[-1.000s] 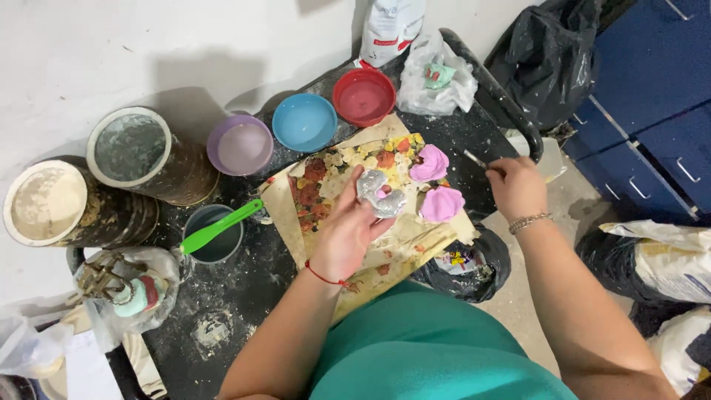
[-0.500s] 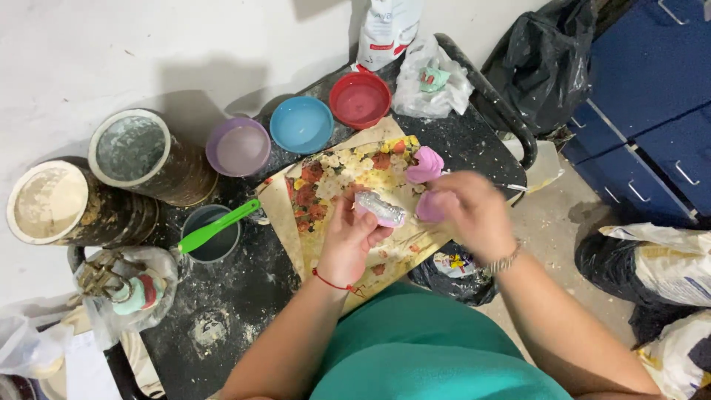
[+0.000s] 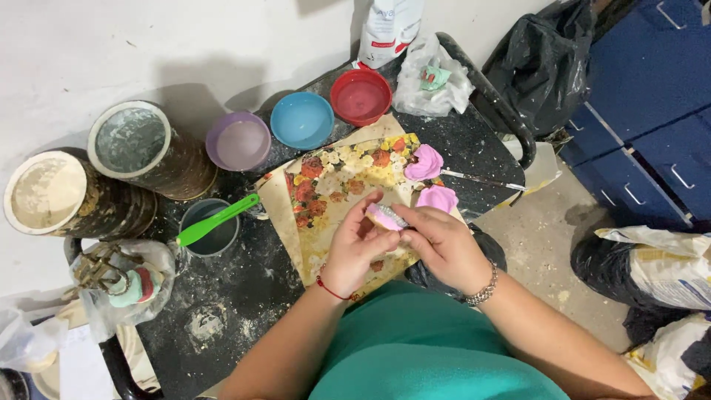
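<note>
Both hands are seen from the head camera, meeting over the flowered sheet (image 3: 333, 185): the left hand (image 3: 355, 248) is cupped around a small pink mould (image 3: 385, 216) with a silvery face, and the right hand (image 3: 441, 244) is pinched on its edge, fingers pressed together. The mould is held just above the sheet, near the person's body. Two more pink moulds (image 3: 432, 180) are laid on the sheet beyond, seemingly not yet handled, beside a thin tool (image 3: 481, 179). Coloured bowls (image 3: 301, 120) and two crusted buckets (image 3: 129, 152) are ranged behind.
</note>
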